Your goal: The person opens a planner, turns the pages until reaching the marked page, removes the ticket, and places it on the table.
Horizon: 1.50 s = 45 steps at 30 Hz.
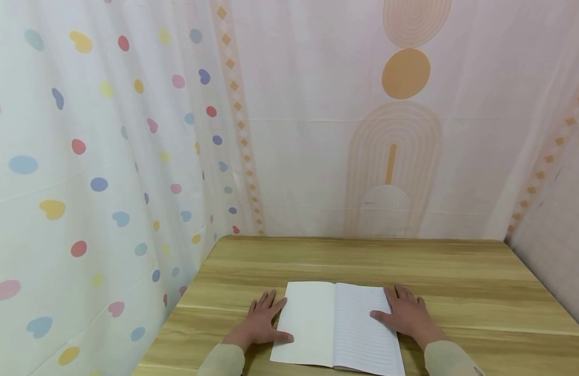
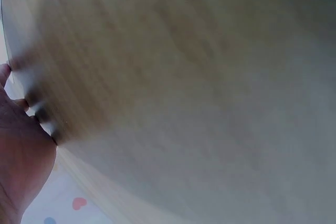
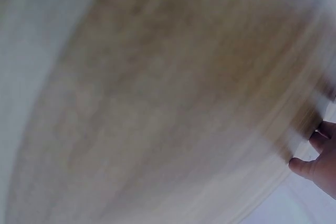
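Note:
An open notebook (image 1: 312,324) lies flat on the wooden table, its left page blank and its right page ruled with lines. At its left edge my left hand (image 1: 261,322) rests with fingers spread, the thumb over the page's margin. My right hand (image 1: 408,315) lies across the notebook's right edge, thumb on the lined page and the other fingers stretched forward. In the left wrist view, the left hand (image 2: 23,150) shows at the far left against the tabletop. The right wrist view catches fingers of the right hand (image 3: 317,153) at its right border.
The wood-grain table (image 1: 364,261) reaches back to a pale curtain (image 1: 298,156) with arch patterns. A curtain with coloured dots (image 1: 101,209) hangs along the left side. Another light cloth (image 1: 562,235) hangs along the right.

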Available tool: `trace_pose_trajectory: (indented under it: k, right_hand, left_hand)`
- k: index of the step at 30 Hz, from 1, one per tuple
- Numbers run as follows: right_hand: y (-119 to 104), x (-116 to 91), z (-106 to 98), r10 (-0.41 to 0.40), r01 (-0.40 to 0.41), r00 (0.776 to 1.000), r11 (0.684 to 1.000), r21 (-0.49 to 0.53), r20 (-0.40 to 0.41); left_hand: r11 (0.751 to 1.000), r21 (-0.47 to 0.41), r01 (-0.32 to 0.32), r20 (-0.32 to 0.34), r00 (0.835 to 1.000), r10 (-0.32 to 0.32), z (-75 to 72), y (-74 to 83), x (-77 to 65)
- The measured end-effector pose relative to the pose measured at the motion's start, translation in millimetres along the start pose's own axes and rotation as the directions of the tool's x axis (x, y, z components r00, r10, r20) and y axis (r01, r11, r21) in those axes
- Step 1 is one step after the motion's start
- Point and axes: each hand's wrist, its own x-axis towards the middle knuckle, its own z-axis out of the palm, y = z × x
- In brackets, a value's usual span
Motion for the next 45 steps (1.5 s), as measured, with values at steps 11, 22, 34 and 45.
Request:
trace_pose_trajectory:
  k: [11, 22, 34, 45]
  right_hand:
    - [2.0, 1.0, 3.5, -0.008, 0.008, 1.000, 0.999, -0.032, 0.000]
    - [4.5, 2.8, 9.3, -0.066, 0.066, 0.994, 0.998, -0.010, -0.083]
    - [-11.7, 14.9, 1.3, 0.016, 0.044, 0.987, 0.932, 0.359, -0.161]
    - [-48.0, 21.3, -23.6, 0.108, -0.002, 0.987, 0.747, 0.665, -0.118]
  left_hand:
    - [1.000, 0.005, -0.008, 0.003, 1.000, 0.008, -1.5, 2.4, -3.5]
    - [1.000, 0.001, -0.002, 0.013, 1.000, 0.002, 1.2, 0.2, -0.7]
    - [1.000, 0.002, -0.006, 0.005, 1.000, 0.006, 2.2, 0.5, -0.6]
    - [1.000, -0.007, -0.005, 0.005, 1.000, 0.005, 0.9, -1.4, -1.5]
